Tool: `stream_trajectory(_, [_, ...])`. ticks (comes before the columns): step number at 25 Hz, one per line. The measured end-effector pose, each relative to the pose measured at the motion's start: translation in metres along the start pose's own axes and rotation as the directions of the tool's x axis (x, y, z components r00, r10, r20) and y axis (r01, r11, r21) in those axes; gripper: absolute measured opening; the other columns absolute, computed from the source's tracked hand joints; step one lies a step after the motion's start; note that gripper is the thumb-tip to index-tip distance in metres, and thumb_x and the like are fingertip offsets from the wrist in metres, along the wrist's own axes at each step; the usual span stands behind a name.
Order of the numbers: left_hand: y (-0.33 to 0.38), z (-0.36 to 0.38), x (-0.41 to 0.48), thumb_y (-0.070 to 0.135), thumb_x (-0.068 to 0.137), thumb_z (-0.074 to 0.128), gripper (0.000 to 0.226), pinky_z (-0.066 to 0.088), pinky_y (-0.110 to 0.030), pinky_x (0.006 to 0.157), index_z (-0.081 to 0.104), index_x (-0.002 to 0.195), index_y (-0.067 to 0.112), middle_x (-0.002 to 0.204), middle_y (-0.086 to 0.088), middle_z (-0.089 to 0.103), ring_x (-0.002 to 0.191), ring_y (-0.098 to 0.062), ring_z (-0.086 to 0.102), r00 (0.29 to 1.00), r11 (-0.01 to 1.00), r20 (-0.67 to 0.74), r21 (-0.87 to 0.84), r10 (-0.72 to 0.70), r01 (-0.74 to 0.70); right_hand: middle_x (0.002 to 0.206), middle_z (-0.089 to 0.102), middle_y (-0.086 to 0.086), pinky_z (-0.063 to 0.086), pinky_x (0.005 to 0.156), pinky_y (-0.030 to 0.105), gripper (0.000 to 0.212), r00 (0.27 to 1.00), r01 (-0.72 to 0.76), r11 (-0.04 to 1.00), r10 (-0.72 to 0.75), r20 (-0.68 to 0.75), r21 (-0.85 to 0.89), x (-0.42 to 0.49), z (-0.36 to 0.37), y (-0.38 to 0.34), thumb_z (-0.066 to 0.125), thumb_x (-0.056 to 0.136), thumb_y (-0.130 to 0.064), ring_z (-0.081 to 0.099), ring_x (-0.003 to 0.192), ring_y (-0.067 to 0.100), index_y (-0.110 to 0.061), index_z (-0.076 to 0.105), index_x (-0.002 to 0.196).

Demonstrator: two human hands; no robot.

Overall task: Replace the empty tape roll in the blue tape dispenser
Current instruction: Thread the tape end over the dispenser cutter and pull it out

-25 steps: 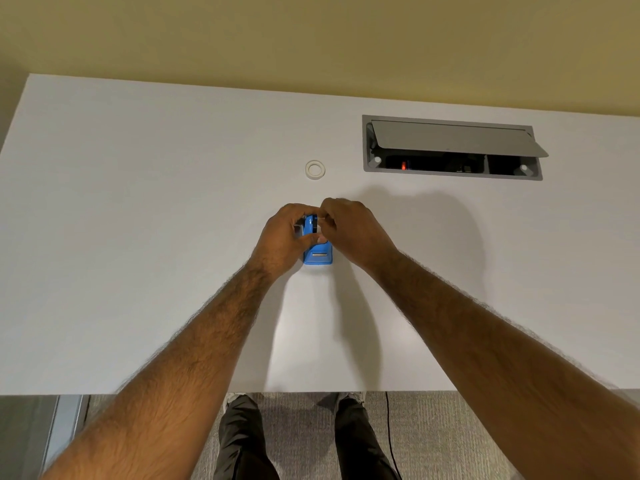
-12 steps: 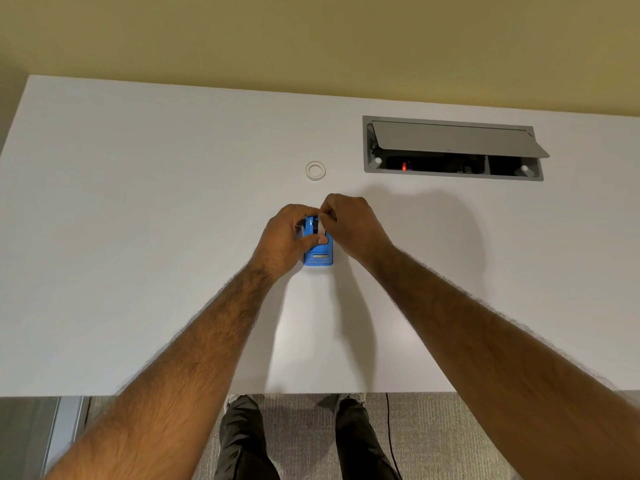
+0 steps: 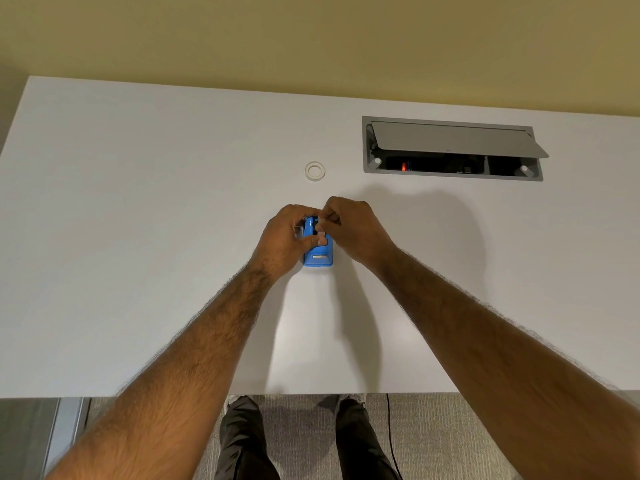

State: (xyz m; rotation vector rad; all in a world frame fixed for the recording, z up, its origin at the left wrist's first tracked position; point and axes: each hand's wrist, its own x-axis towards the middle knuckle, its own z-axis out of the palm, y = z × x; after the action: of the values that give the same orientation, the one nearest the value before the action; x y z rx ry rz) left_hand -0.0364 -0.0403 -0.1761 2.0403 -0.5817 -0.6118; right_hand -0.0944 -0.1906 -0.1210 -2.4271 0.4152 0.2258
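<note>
Blue-bodied, the tape dispenser (image 3: 318,259) sits mid-worktop (image 3: 138,237), left hand (image 3: 284,237) curled round it, right hand (image 3: 353,226) pinching the tape end (image 3: 321,227) — threading stage, likely — next, draw it onto the cutter.

White table (image 3: 138,237), open grey hatch (image 3: 450,138), perhaps sockets (image 3: 433,165) inside

The person's hairy forearms (image 3: 194,348) are bare with short dark hair all the way to the bare left hand (image 3: 287,237) and right hand (image 3: 356,230), and lower down they wear dark, creased trousers (image 3: 242,441) and pale shoes (image 3: 239,399).
</note>
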Motion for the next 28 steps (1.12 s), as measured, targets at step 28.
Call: stream_trajectory(28, [-0.001,-0.002,0.002,0.029,0.084,0.077,0.038,0.050,-0.033,0.098,0.065,0.120,0.027,0.114,0.007,0.063,0.104,-0.014,0.060,0.999,0.999,0.027,0.035,0.020,-0.021,0.086,0.063,0.002,0.053,0.073,0.031,0.009,0.995,-0.061,0.995,0.055,-0.089,-0.074,-0.008,0.016,-0.007,0.058,0.088,-0.013,0.059,0.076,0.018,-0.014,0.056,0.097])
